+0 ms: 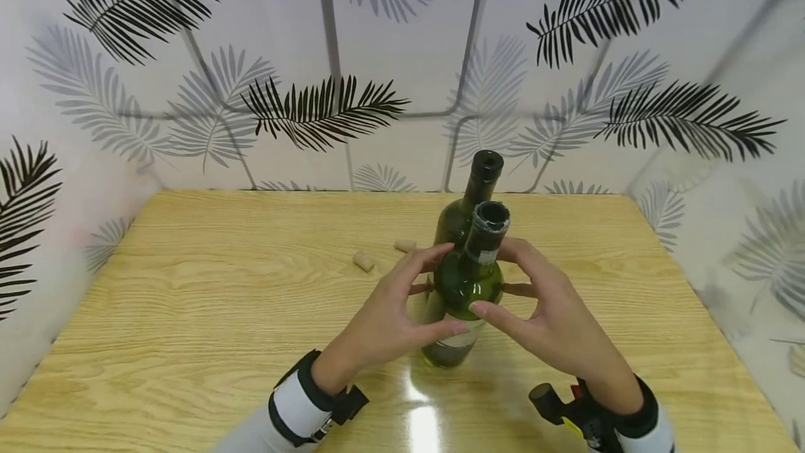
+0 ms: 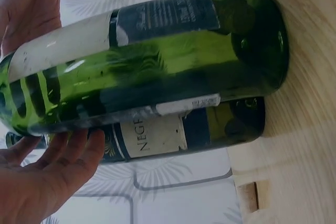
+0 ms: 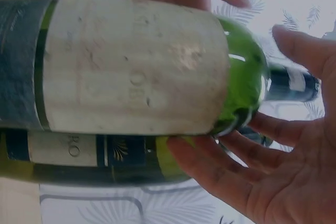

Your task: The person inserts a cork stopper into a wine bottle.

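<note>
Two green wine bottles stand close together on the table, one behind the other. My left hand (image 1: 396, 306) and right hand (image 1: 547, 306) surround the shoulder of the nearer wine bottle (image 1: 468, 278), fingers bent loosely around its sides. In the right wrist view, the right thumb (image 3: 299, 45) stands off the glass, with fingertips close along the bottle's far side. A pale worn label (image 3: 136, 66) covers its front. The farther wine bottle (image 1: 454, 219) has a dark neck; its label (image 2: 155, 135) shows "NEGR" in the left wrist view. The nearer bottle partly hides it.
Two corks, one nearer (image 1: 363, 261) and one farther (image 1: 405, 245), lie on the wooden table (image 1: 220, 299) left of the bottles. Behind the table hangs a white, leaf-patterned backdrop (image 1: 402, 47). Each wrist wears a strapped device.
</note>
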